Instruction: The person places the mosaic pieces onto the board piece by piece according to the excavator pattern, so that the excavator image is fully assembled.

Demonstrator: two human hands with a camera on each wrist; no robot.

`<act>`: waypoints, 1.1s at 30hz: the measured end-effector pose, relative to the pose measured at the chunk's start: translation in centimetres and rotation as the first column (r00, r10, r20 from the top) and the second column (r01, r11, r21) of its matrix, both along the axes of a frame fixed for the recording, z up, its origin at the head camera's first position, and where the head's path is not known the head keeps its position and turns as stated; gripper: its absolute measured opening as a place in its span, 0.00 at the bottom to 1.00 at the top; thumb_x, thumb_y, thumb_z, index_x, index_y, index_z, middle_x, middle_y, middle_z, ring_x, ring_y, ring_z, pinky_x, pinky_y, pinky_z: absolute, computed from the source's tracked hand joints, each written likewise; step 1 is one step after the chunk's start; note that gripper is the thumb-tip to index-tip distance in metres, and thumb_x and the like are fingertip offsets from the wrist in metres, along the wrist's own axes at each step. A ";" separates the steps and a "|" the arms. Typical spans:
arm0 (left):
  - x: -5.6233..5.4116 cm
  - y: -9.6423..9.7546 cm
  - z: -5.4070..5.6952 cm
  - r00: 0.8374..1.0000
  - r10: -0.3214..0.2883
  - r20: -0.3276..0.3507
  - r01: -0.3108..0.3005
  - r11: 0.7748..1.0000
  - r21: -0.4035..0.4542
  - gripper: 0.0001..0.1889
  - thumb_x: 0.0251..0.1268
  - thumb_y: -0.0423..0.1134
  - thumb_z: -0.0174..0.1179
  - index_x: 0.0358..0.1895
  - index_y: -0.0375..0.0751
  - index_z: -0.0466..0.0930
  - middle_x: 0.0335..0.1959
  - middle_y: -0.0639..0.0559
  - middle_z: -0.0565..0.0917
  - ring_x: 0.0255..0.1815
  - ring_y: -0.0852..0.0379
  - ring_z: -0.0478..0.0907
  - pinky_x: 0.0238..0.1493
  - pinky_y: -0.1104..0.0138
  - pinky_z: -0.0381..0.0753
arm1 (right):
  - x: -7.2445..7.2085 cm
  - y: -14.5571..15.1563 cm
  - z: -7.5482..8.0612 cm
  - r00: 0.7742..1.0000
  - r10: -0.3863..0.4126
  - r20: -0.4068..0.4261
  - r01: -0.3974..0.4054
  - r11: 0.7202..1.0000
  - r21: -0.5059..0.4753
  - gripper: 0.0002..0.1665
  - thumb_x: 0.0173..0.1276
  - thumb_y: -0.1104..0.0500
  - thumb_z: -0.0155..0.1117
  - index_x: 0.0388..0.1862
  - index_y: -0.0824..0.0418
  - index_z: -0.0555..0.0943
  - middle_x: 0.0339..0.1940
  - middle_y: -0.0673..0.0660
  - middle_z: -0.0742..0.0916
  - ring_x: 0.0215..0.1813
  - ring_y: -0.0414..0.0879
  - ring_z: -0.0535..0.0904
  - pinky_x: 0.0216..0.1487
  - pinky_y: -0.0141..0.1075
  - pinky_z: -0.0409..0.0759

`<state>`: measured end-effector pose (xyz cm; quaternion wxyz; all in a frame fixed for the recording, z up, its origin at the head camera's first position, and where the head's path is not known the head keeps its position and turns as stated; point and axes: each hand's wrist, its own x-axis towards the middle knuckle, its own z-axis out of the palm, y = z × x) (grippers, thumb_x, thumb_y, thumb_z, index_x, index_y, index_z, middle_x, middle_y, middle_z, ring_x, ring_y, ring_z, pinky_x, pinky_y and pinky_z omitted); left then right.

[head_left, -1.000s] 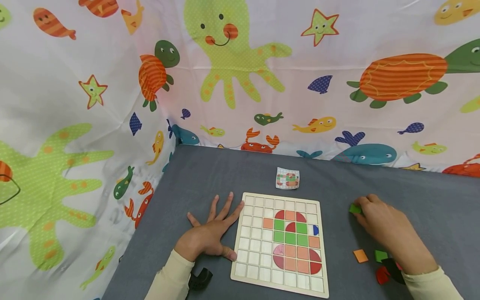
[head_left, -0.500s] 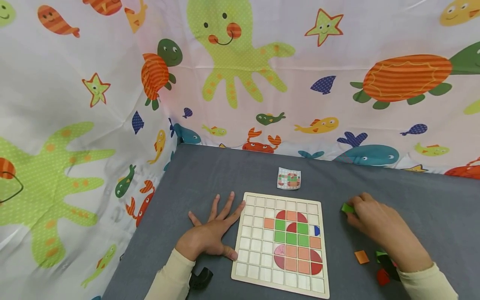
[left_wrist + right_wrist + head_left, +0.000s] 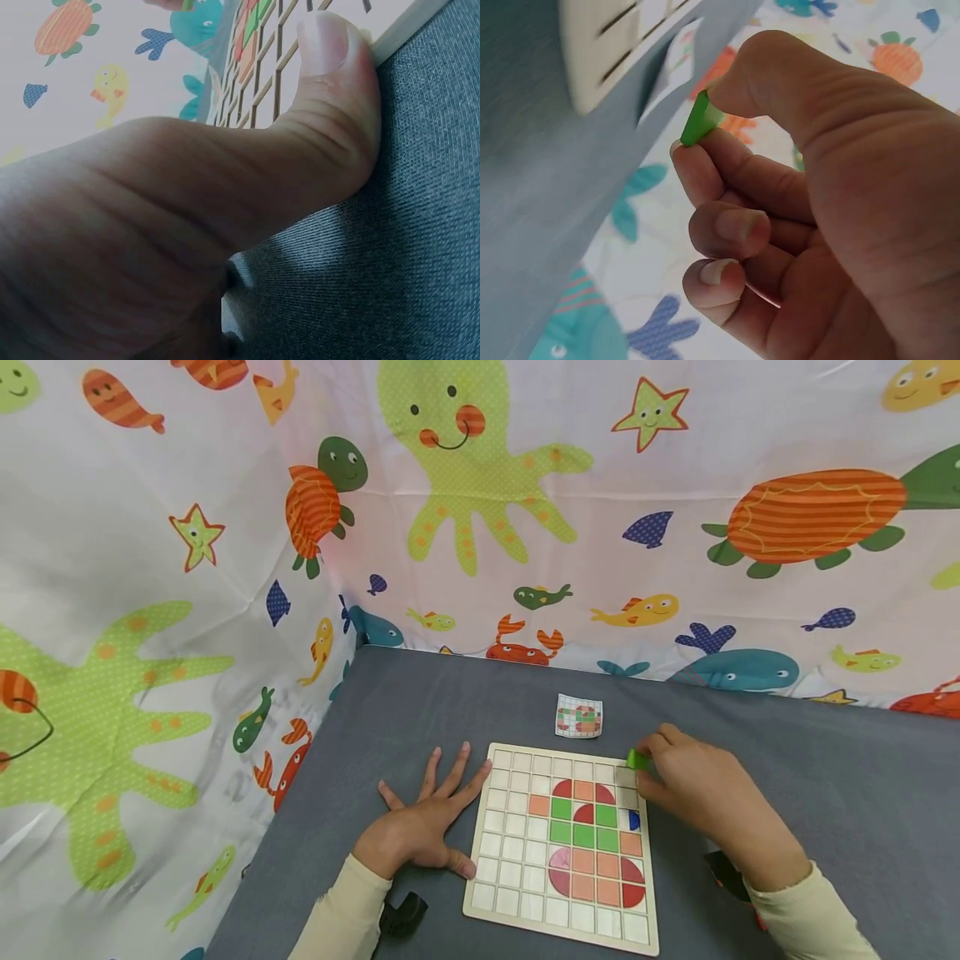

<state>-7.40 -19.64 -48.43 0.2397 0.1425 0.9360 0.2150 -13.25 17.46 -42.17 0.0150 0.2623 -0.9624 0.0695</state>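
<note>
A wooden grid board (image 3: 517, 852) lies on the grey cloth, with green, salmon, red, pink and blue tiles set in several of its squares. My left hand (image 3: 416, 831) is spread flat beside the board's left side, its thumb and a fingertip on the edge. In the left wrist view the thumb (image 3: 334, 97) lies over the board's rim. My right hand (image 3: 697, 785) pinches a green tile (image 3: 637, 760) between thumb and fingers at the board's upper right corner. The right wrist view shows this green tile (image 3: 702, 120) held on edge, the other fingers curled.
Behind the board lies a small printed pattern card (image 3: 579, 717). Loose tiles by the right forearm are mostly hidden under it, beside a black wrist strap (image 3: 726, 872). A curtain (image 3: 480, 510) with sea animals stands at the back and left.
My right hand has carried the green tile leftward from the cloth to the board's upper right corner. My left hand stays in place. The loose orange and green tiles are now covered by the arm.
</note>
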 end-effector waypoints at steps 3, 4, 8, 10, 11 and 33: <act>0.0 0.0 0.0 1.000 0.001 0.009 -0.001 1.000 -0.003 0.76 0.40 0.61 0.85 0.86 0.78 0.31 0.87 0.61 0.23 0.86 0.39 0.15 0.50 0.14 0.11 | 0.1 -1.4 0.1 0.999 0.026 -0.018 -0.026 0.999 -0.020 0.20 0.60 0.56 0.82 0.46 0.66 0.87 0.39 0.56 0.84 0.27 0.42 0.75 0.26 0.39 0.81; 0.0 0.0 0.1 1.000 0.003 0.007 -0.003 1.000 -0.005 0.76 0.40 0.61 0.85 0.86 0.78 0.31 0.87 0.61 0.23 0.86 0.39 0.15 0.51 0.14 0.12 | 0.1 -1.9 0.1 0.999 0.036 -0.025 -0.037 0.999 -0.026 0.19 0.60 0.56 0.81 0.46 0.65 0.87 0.39 0.56 0.84 0.27 0.41 0.74 0.25 0.38 0.80; 0.0 -0.2 -0.3 1.000 -0.009 -0.011 0.009 1.000 -0.010 0.76 0.38 0.62 0.85 0.86 0.78 0.33 0.88 0.61 0.24 0.86 0.38 0.15 0.49 0.12 0.13 | 0.3 -3.6 -0.1 0.997 0.074 -0.037 -0.075 0.996 -0.040 0.18 0.61 0.56 0.81 0.46 0.64 0.87 0.38 0.55 0.83 0.24 0.39 0.71 0.23 0.34 0.76; 0.0 -0.2 -0.3 1.000 -0.009 -0.018 0.009 1.000 -0.013 0.76 0.37 0.62 0.85 0.86 0.78 0.33 0.88 0.61 0.24 0.86 0.38 0.16 0.48 0.11 0.15 | 0.4 -4.4 -0.2 0.995 0.091 -0.040 -0.093 0.995 -0.045 0.18 0.62 0.56 0.81 0.47 0.64 0.87 0.37 0.54 0.83 0.24 0.39 0.71 0.22 0.33 0.76; 0.0 -0.2 -0.6 1.000 -0.009 -0.017 0.009 1.000 -0.013 0.77 0.37 0.62 0.85 0.86 0.79 0.32 0.88 0.62 0.24 0.86 0.39 0.15 0.48 0.12 0.14 | 0.5 -4.8 -0.3 0.994 0.098 -0.042 -0.100 0.994 -0.050 0.19 0.62 0.55 0.81 0.47 0.64 0.87 0.37 0.54 0.83 0.24 0.39 0.71 0.23 0.33 0.75; -0.2 -0.3 -1.2 1.000 -0.009 -0.015 0.009 1.000 -0.029 0.77 0.37 0.67 0.83 0.84 0.81 0.29 0.86 0.64 0.21 0.85 0.41 0.13 0.48 0.15 0.09 | 1.9 -11.1 -2.4 0.954 0.264 -0.144 -0.269 0.963 -0.022 0.14 0.58 0.54 0.82 0.37 0.59 0.87 0.30 0.51 0.81 0.28 0.43 0.78 0.26 0.36 0.80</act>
